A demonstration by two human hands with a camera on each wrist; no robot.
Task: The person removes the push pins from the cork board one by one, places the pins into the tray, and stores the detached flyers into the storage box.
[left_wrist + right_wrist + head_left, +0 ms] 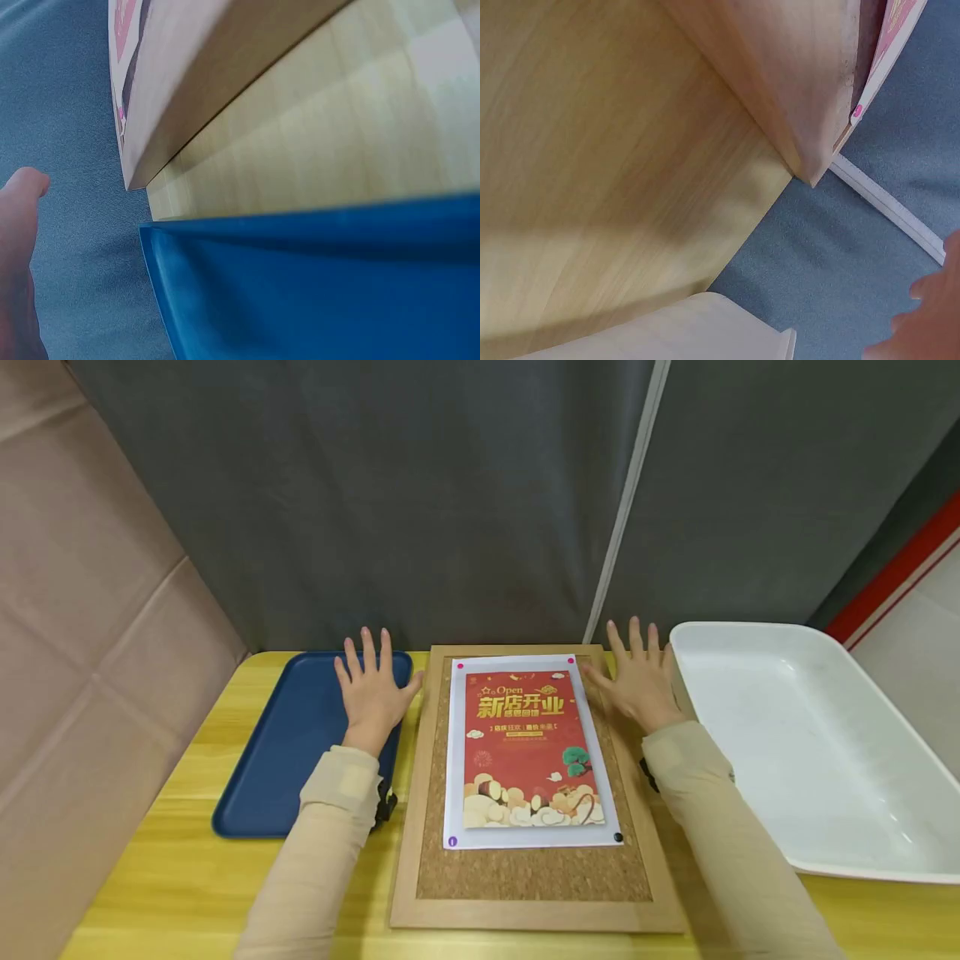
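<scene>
A wood-framed cork board (pixel 532 877) lies on the table between the two hands. Pinned to it is a white sheet bearing a red poster (pixel 525 752) with gold lettering, a pushpin at each corner: pinkish ones at the top, purple lower left, black lower right. My left hand (pixel 371 697) is spread, fingers straight, above the right part of a blue tray (pixel 277 760). Beyond the board's right edge, my right hand (pixel 639 685) is spread the same way, near a white basin. Both hands hold nothing; the wrist views show only part of each.
The white basin (pixel 817 760) stands at the right on the yellow wood-grain table (pixel 180 810). A dark grey curtain (pixel 375 502) with a pale strip (pixel 630 502) hangs behind the table. Pinkish cloth (pixel 90 610) covers the left side.
</scene>
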